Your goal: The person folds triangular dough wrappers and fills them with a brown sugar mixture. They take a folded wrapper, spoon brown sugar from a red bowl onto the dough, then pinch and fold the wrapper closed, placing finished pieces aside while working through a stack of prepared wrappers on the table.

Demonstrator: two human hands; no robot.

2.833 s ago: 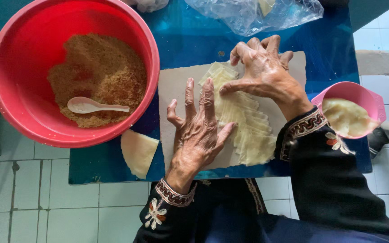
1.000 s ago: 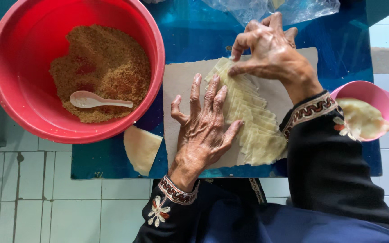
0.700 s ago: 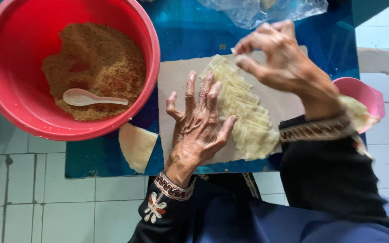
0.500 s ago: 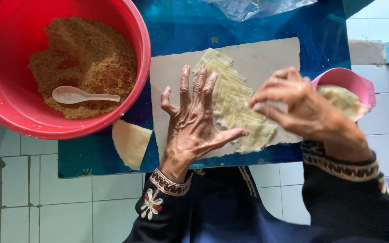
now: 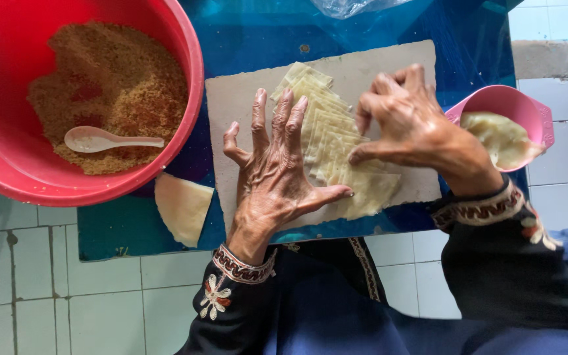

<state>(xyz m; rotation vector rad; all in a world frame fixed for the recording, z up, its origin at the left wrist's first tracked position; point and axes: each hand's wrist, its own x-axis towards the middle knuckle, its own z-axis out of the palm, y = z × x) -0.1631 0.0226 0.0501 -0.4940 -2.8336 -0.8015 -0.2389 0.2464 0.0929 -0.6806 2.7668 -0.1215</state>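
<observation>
A fanned row of thin pale dough wrappers [image 5: 327, 138] lies on a grey board [image 5: 244, 98]. My left hand [image 5: 274, 167] rests flat on the board with fingers spread, its fingertips and thumb on the wrappers' left edge. To the right, my right hand [image 5: 405, 125] hovers over the wrappers with fingers curled, thumb and forefinger touching the top sheets. Whether it pinches a sheet I cannot tell.
A big red bowl [image 5: 185, 59] at the left holds brown crumbly filling [image 5: 116, 85] and a white spoon [image 5: 100, 140]. One loose wrapper [image 5: 182, 207] lies below it on the blue table [image 5: 356, 26]. At the right stands a small pink bowl [image 5: 507, 105] of pale paste. White tiled floor below.
My right hand has come down from the far end of the wrapper row to its middle, near the left hand. The left hand has stayed pressed on the board.
</observation>
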